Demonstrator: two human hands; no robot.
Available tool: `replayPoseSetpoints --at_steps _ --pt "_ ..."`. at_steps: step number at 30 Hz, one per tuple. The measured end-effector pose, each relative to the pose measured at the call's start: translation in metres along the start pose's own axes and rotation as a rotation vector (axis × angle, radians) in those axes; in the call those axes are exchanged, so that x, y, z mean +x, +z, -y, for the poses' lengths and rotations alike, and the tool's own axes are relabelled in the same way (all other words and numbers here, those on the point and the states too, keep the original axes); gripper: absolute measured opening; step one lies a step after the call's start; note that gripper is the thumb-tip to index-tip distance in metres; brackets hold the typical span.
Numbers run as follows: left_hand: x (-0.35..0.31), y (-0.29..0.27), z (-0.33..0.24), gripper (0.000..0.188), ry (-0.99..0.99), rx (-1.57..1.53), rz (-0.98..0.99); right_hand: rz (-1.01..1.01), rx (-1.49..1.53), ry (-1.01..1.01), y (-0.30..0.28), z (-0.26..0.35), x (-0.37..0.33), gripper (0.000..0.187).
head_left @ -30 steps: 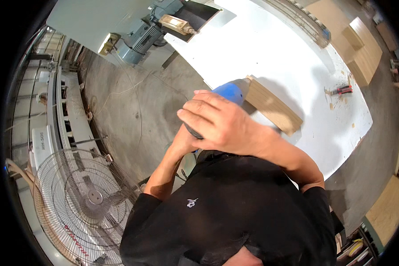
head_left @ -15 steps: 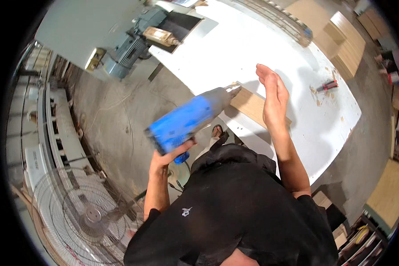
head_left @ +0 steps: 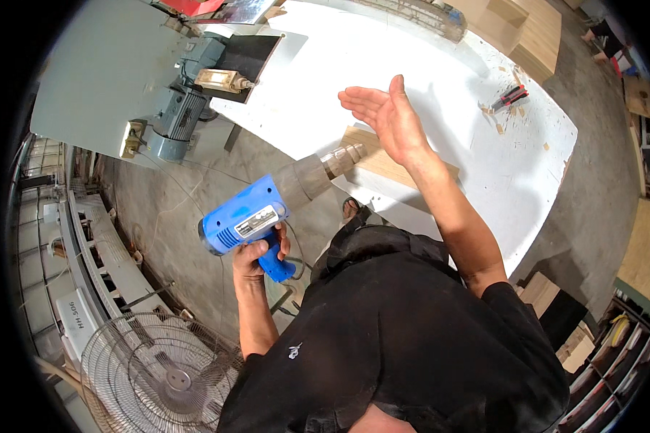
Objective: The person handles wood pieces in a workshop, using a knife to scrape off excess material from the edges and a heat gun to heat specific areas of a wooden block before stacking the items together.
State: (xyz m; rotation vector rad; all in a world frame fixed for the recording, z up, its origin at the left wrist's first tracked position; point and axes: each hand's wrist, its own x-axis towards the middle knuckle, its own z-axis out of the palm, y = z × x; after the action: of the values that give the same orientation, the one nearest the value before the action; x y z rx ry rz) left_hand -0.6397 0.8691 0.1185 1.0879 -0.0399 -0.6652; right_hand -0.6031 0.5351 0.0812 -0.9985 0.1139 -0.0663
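My left hand grips the handle of a blue heat gun. Its metal nozzle points up and to the right, over the end of a light wooden board. That board lies by the near edge of a white worktable. Above the board, my right hand is held open with the fingers stretched to the left and the thumb up. Nothing is in it. The hand and forearm hide part of the board.
A red-and-black hand tool lies among wood scraps at the table's right. Farther back is a wooden box. An electric motor sits beyond the table's left edge. At lower left stands a caged fan.
My right hand has turned and swung left over the board, its fingers now pointing left. The heat gun has shifted down and left, still in my left hand. The view has moved too.
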Motion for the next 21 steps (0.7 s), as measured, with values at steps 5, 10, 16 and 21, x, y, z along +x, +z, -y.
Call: replayPoseSetpoints --at_steps 5,10,16,21 --pt "0.002 0.004 -0.005 0.055 -0.024 0.043 0.017 -0.007 0.016 0.009 -0.006 -0.004 -0.002 0.098" --pt "0.002 0.004 -0.007 0.057 -0.027 0.062 -0.009 -0.026 0.001 -0.004 -0.013 -0.008 -0.006 0.1" --pt "0.004 0.004 -0.019 0.04 -0.059 0.388 -0.153 -0.158 -0.565 0.1 -0.052 -0.026 -0.024 0.072" --pt "0.022 0.013 -0.019 0.028 -0.149 0.558 -0.255 -0.071 -1.597 0.136 -0.08 -0.063 -0.069 0.119"
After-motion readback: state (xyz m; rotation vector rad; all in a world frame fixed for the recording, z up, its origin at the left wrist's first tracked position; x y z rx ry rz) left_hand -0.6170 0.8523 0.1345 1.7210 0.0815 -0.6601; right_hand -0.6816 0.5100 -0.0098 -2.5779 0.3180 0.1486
